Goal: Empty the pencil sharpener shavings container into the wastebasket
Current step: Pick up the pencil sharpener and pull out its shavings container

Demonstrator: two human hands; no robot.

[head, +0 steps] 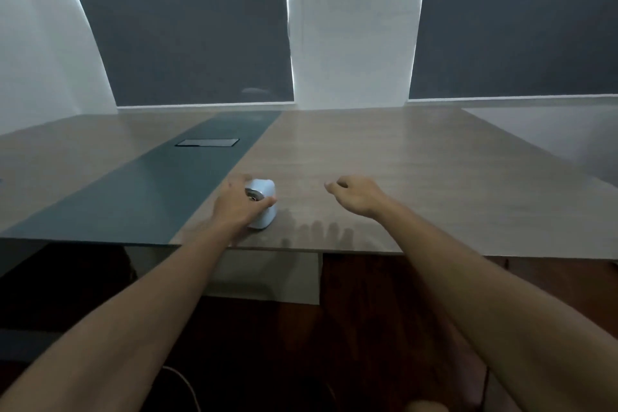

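1. Both forearms reach out over the near edge of the table [368,157].
2. Left hand [234,204] has its grip closed around the white pencil sharpener [266,207], which stands on the table near that edge.
3. Right hand [354,192] hovers just beside it, loosely curled, holding nothing.
4. No wastebasket is in view.
5. Risk: tilting the sharpener or tugging its container loose over the table would likely spill shavings.
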